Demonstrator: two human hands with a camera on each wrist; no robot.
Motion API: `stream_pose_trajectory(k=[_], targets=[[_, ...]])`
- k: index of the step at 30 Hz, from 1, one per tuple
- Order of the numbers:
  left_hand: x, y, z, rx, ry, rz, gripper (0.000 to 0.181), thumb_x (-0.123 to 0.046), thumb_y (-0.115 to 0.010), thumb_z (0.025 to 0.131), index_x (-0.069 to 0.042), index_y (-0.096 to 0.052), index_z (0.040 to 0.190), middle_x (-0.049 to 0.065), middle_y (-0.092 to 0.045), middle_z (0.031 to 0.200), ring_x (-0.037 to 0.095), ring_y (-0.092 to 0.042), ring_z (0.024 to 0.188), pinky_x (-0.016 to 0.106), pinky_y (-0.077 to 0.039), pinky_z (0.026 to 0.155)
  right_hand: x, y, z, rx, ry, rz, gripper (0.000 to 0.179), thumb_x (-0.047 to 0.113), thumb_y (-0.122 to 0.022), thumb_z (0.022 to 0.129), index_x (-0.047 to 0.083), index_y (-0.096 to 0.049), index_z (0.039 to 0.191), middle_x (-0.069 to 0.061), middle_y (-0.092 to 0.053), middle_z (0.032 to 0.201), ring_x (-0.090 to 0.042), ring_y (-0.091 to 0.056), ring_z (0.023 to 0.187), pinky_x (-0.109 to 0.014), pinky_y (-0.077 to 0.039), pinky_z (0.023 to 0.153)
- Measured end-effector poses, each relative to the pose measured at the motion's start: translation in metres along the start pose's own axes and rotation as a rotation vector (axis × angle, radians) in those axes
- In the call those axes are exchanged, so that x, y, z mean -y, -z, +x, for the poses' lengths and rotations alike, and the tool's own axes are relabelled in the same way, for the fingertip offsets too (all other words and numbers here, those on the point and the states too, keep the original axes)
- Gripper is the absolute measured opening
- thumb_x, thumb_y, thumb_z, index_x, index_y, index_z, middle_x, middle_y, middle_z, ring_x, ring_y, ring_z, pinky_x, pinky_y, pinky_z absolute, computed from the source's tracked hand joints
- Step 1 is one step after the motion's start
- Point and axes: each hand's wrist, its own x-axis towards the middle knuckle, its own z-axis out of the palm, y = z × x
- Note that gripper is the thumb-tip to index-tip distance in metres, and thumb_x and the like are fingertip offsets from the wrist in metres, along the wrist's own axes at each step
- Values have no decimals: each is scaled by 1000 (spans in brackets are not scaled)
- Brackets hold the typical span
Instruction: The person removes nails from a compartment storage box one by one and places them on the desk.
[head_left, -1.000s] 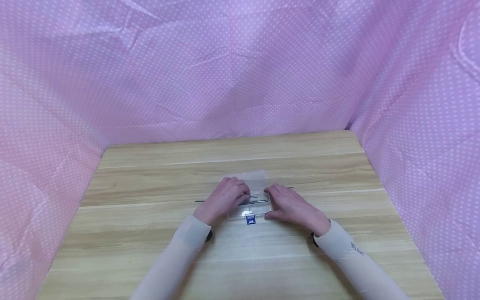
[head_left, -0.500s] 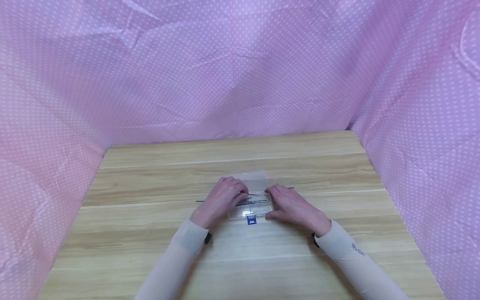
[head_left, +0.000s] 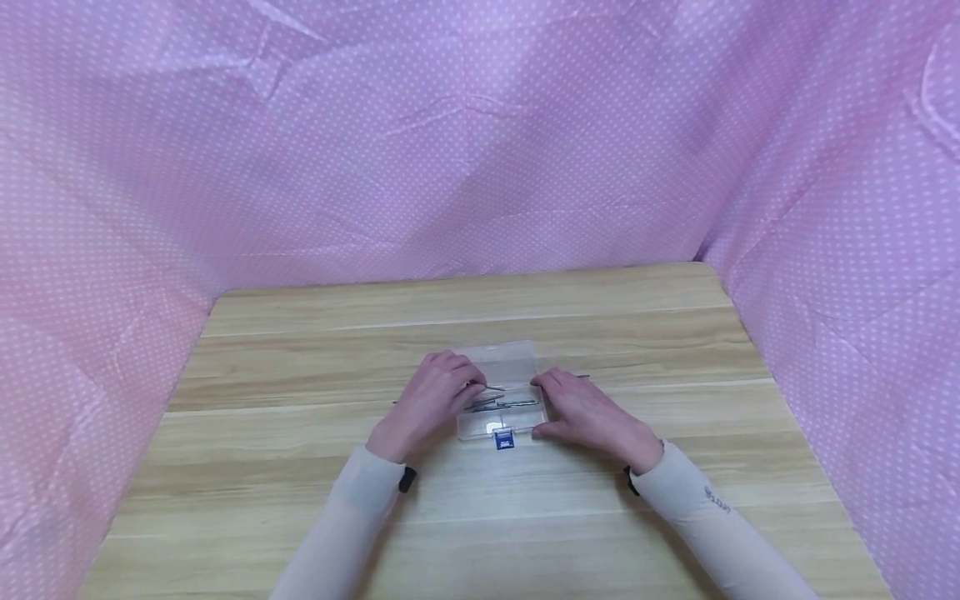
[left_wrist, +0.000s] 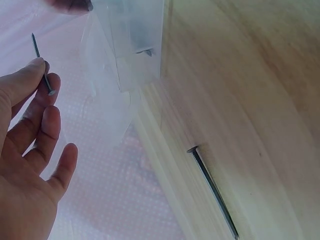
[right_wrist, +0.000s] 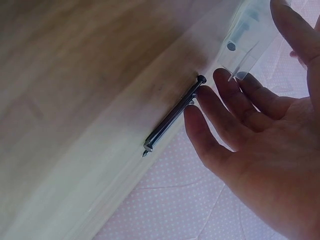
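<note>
My left hand [head_left: 431, 398] pinches a nail [left_wrist: 48, 84] between thumb and forefinger, its head pointing down in the left wrist view and its other fingers loosely spread. The nail is above the left part of a clear plastic box [head_left: 480, 427], whose lid [head_left: 510, 362] lies open at the back. Several nails [head_left: 517, 404] lie in the box. My right hand [head_left: 588, 410] holds the box's right end, thumb at the front corner and fingers at the back. In the right wrist view, its fingertips lie by the box wall.
A long nail [left_wrist: 215, 192] lies on the wooden table [head_left: 465, 533] left of the box. On the right, more nails [right_wrist: 172, 117] lie close together beside my right fingers. A blue label [head_left: 504, 439] is at the box's front. Pink dotted cloth [head_left: 450, 167] surrounds the table.
My left hand has shifted left with the pinched nail, uncovering more of the nails in the box. The right hand stays at the box's right end.
</note>
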Motion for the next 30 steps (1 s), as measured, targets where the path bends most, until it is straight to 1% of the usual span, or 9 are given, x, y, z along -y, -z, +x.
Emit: stream_pose_trajectory(k=[3, 7, 13, 22, 30], targets=[[1, 1, -2, -16, -10, 4, 9, -20, -75, 96, -14, -77, 103, 0, -75, 103, 21, -64, 101, 45, -49, 100, 0, 0, 0, 4, -9, 3, 77, 41, -88, 82, 0, -55, 137, -9, -62, 124, -21, -59, 106, -44, -54, 90], [2, 2, -6, -39, -15, -4, 7, -18, -76, 96, -14, -77, 101, -1, -75, 102, 19, -63, 99, 45, -50, 99, 1, 0, 0, 3, -13, 4, 77, 41, -89, 81, 0, -55, 137, -9, -62, 125, -21, -59, 106, -44, -54, 89], [6, 4, -12, -60, -3, -3, 6, -18, -76, 96, -15, -78, 100, -2, -74, 102, 19, -63, 100, 45, -49, 101, 1, -1, 0, 0, -8, -2, 78, 40, -89, 81, -1, -55, 137, -10, -62, 125, -21, -59, 107, -45, -54, 90], [9, 11, -21, -100, 10, -8, 4, -14, -78, 94, -13, -79, 98, 0, -74, 100, 21, -64, 98, 46, -50, 101, 1, 0, 0, 1, -10, 0, 78, 40, -89, 81, -1, -55, 137, -10, -62, 125, -22, -59, 108, -45, -54, 91], [17, 15, -29, -117, 17, -12, 4, -13, -78, 93, -13, -79, 97, 0, -73, 100, 21, -62, 97, 47, -49, 101, 1, 0, 0, 4, -10, 0, 77, 40, -89, 81, -1, -55, 137, -10, -62, 126, -23, -60, 110, -47, -54, 93]])
